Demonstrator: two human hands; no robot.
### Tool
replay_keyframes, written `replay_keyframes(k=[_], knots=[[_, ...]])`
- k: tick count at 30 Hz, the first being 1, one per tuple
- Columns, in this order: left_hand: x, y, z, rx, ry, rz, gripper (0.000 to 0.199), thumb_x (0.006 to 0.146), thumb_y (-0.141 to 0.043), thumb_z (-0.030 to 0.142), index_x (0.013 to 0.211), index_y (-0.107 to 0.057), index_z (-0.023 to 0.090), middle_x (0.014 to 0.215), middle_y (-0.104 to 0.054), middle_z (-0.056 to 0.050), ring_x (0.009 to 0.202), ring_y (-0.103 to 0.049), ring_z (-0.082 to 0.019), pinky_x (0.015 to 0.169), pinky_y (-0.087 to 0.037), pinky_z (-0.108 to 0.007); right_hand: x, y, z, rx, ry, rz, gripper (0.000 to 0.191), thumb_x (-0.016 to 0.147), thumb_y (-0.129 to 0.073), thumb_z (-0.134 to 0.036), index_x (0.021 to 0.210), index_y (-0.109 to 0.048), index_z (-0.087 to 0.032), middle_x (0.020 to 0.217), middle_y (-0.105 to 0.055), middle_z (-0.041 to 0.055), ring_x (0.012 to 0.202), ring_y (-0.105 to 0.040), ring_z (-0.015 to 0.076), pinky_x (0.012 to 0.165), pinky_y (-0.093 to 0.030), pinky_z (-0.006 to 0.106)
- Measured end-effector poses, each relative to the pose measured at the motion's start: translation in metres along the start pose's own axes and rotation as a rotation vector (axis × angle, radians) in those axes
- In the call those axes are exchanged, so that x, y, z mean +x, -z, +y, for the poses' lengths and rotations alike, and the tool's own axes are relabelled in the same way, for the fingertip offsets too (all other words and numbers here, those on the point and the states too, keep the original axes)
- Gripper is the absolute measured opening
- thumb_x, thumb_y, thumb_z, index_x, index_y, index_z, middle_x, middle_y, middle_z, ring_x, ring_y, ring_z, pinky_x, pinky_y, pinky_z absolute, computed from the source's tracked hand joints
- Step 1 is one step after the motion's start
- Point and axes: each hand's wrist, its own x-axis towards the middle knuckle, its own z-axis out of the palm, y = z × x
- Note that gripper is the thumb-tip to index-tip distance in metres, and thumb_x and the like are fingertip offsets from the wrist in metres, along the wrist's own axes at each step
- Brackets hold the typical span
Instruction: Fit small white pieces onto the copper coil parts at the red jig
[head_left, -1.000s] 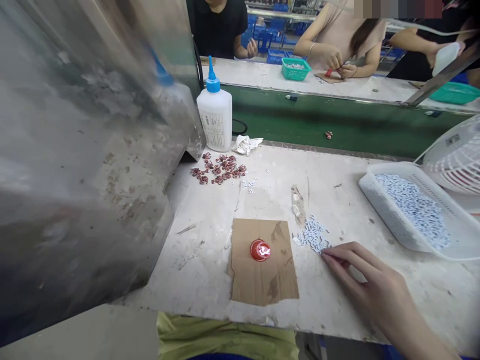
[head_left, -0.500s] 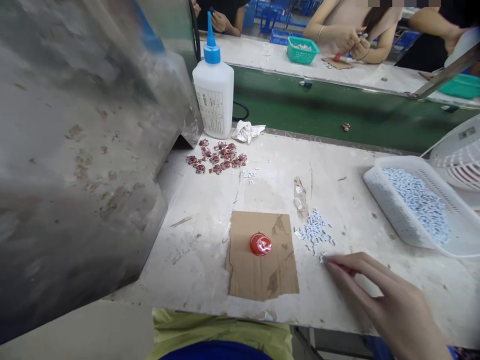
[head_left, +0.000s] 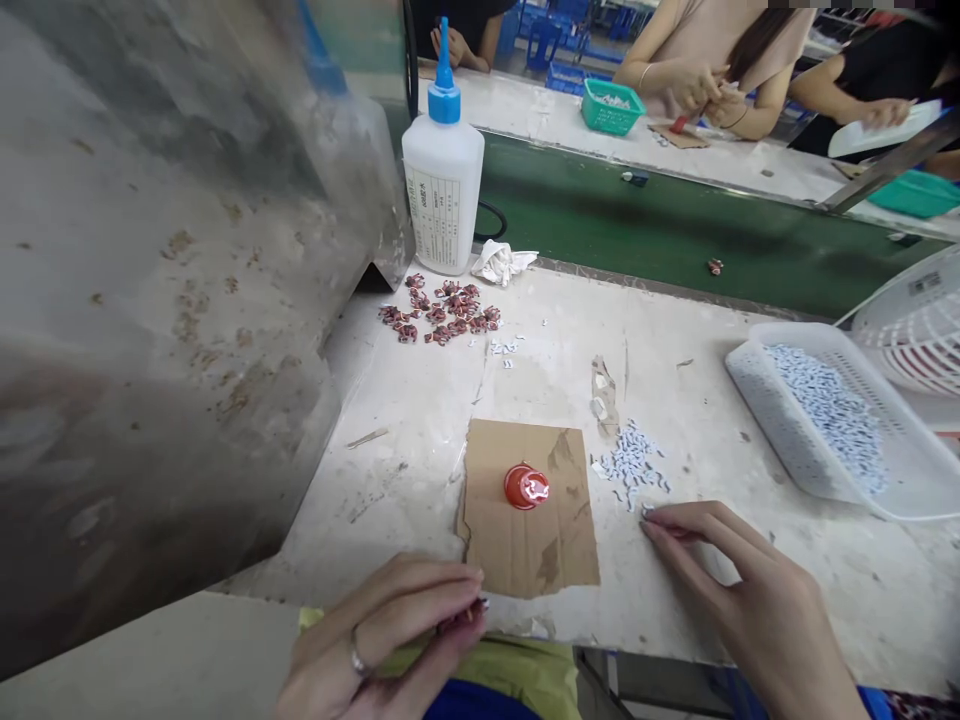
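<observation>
Your left hand point(head_left: 382, 635) pinches one brown piece point(head_left: 466, 614), your right hand point(head_left: 750, 590) one pale bit point(head_left: 646, 511); three people point(head_left: 697, 45) are beyond the stained table point(head_left: 701, 425).

We're up at head height, one head-worn camera peering forward and down over the scuffed whitish flat desk point(head_left: 420, 410); close below, the bare left hand point(head_left: 390, 635) and bare right hand point(head_left: 742, 575) sit low in view; a stained grey metal housing point(head_left: 150, 350) looms near at left; the long dark-green flat panel point(head_left: 600, 220) crosses aslant, farther off.

Bright; glare on red container point(head_left: 526, 487) (white patch)
</observation>
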Motion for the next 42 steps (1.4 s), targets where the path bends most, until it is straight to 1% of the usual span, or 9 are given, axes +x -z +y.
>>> replay_keyframes(k=[4,9,13,16,20,27,30,34,42], knots=[[0.004,-0.009,-0.003,-0.035,0.07,-0.013,0.031,0.087,-0.075,0.001,0.11,-0.072,0.022,0.107,-0.078,0.002,0.1,-0.077,-0.007,0.092,-0.063,-0.009,0.005,-0.001,0.004,-0.071,0.092,-0.033,0.023,0.111,-0.051,-0.04,0.101,-0.066,-0.024,0.094,-0.073,-0.0007,0.075,-0.073,0.0121,0.067,-0.055,0.023],[0.006,-0.014,-0.003,-0.083,0.185,-0.007,0.028,0.087,-0.079,0.008,0.107,-0.075,0.027,0.1,-0.078,0.006,0.086,-0.077,-0.003,0.086,-0.061,-0.003,0.005,-0.002,0.004,-0.291,0.287,0.037,0.01,0.107,-0.058,-0.021,0.113,-0.066,-0.018,0.103,-0.072,0.0043,0.089,-0.072,0.0181,0.083,-0.053,0.031],[0.006,-0.018,-0.001,-0.206,0.402,0.041,0.029,0.085,-0.08,0.008,0.104,-0.076,0.031,0.092,-0.081,0.01,0.08,-0.079,-0.004,0.08,-0.062,-0.002,-0.002,-0.006,0.006,-0.262,0.227,0.049,0.015,0.105,-0.061,-0.021,0.119,-0.067,-0.018,0.107,-0.07,0.0052,0.093,-0.071,0.0199,0.087,-0.053,0.033],[0.007,-0.018,0.0,-0.254,0.49,0.05,0.028,0.086,-0.079,0.01,0.104,-0.078,0.031,0.091,-0.081,0.009,0.08,-0.08,-0.005,0.08,-0.061,-0.002,-0.005,-0.009,0.011,-0.183,0.134,0.052,0.013,0.106,-0.061,-0.025,0.115,-0.069,-0.021,0.108,-0.07,0.004,0.094,-0.071,0.0194,0.088,-0.054,0.033],[0.008,-0.014,-0.002,-0.239,0.456,0.049,0.021,0.087,-0.078,0.01,0.096,-0.079,0.029,0.096,-0.079,0.006,0.085,-0.079,-0.006,0.077,-0.063,-0.004,0.003,-0.006,0.003,-0.135,0.171,0.073,0.012,0.105,-0.06,-0.025,0.114,-0.069,-0.023,0.107,-0.073,0.0029,0.091,-0.074,0.0183,0.087,-0.055,0.032],[0.007,-0.012,-0.005,-0.249,0.427,0.022,0.025,0.087,-0.078,0.011,0.099,-0.075,0.032,0.091,-0.078,0.009,0.083,-0.076,-0.004,0.08,-0.062,-0.006,0.038,-0.002,-0.053,0.126,0.244,-0.023,0.013,0.103,-0.06,-0.016,0.111,-0.066,-0.024,0.101,-0.075,0.0013,0.085,-0.075,0.0134,0.08,-0.06,0.022],[0.005,-0.012,-0.006,-0.276,0.438,0.014,0.026,0.086,-0.079,0.01,0.1,-0.074,0.032,0.091,-0.078,0.01,0.082,-0.077,-0.004,0.079,-0.062,-0.006,0.053,-0.003,-0.068,0.209,0.243,-0.034,0.013,0.102,-0.061,-0.015,0.109,-0.066,-0.025,0.1,-0.077,-0.0006,0.083,-0.076,0.0116,0.077,-0.061,0.019],[0.007,-0.01,-0.004,-0.292,0.44,0.0,0.022,0.085,-0.081,0.01,0.097,-0.075,0.028,0.092,-0.08,0.007,0.081,-0.078,-0.005,0.077,-0.062,-0.005,0.065,-0.004,-0.077,0.245,0.249,-0.069,0.013,0.101,-0.061,-0.015,0.103,-0.068,-0.025,0.094,-0.078,-0.0011,0.078,-0.076,0.0118,0.071,-0.062,0.018],[0.008,-0.01,-0.005,-0.261,0.485,0.031,0.016,0.083,-0.084,0.015,0.091,-0.075,0.025,0.085,-0.08,0.006,0.077,-0.078,-0.006,0.077,-0.062,-0.006,0.071,-0.01,-0.08,0.201,0.313,-0.012,0.016,0.1,-0.06,-0.012,0.102,-0.071,-0.022,0.098,-0.077,0.0041,0.083,-0.077,0.0148,0.074,-0.064,0.022]])
